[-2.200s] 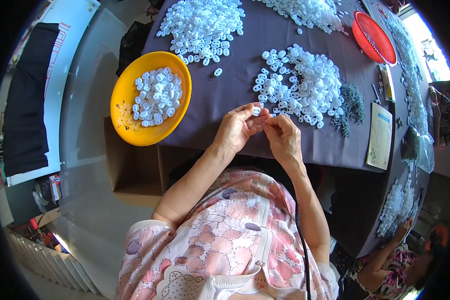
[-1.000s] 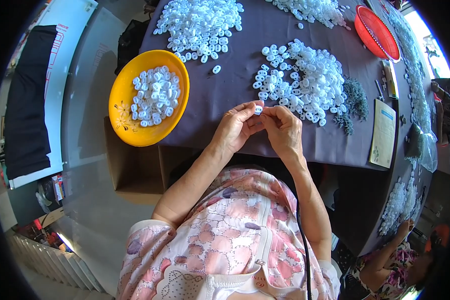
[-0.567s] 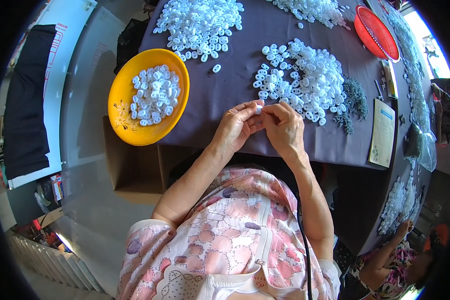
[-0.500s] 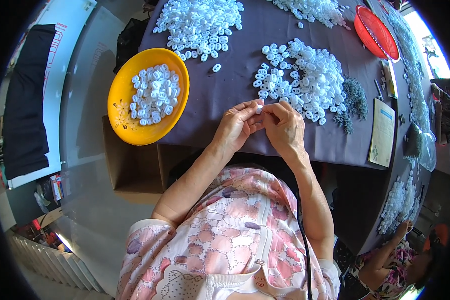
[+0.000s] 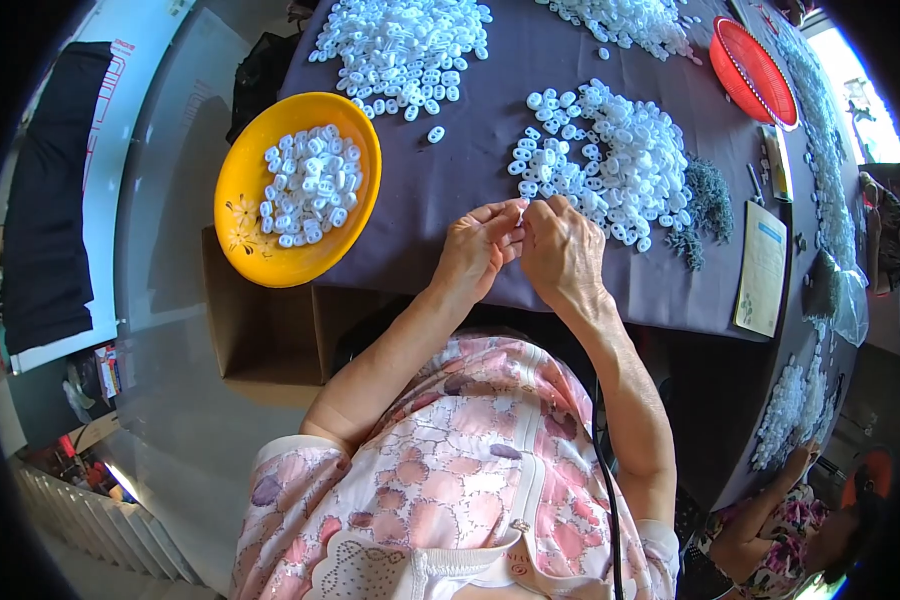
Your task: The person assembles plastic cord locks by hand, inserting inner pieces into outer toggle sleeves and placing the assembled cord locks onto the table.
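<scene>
At the near edge of the cloth-covered table, my left hand (image 5: 477,248) and my right hand (image 5: 564,250) meet fingertip to fingertip. Pinched between them is a small white plastic piece (image 5: 523,211), now mostly covered by the fingers. Just beyond my right hand lies a heap of white oval plastic pieces (image 5: 635,160) with two holes each. A small pile of grey-green, wiry-looking bits (image 5: 710,202) touches that heap's right side. To the left, a yellow bowl (image 5: 240,170) with a flower print holds more white pieces (image 5: 312,190).
Further white heaps (image 5: 400,50) lie at the back of the table (image 5: 440,185). A red basket (image 5: 753,75) and a paper packet (image 5: 762,270) are at the right. Below the bowl stands an open cardboard box (image 5: 270,335). At lower right another person (image 5: 770,535) reaches toward white pieces (image 5: 782,420).
My right hand has turned and closed in over the small white piece, which showed more plainly before. My left hand has hardly moved.
</scene>
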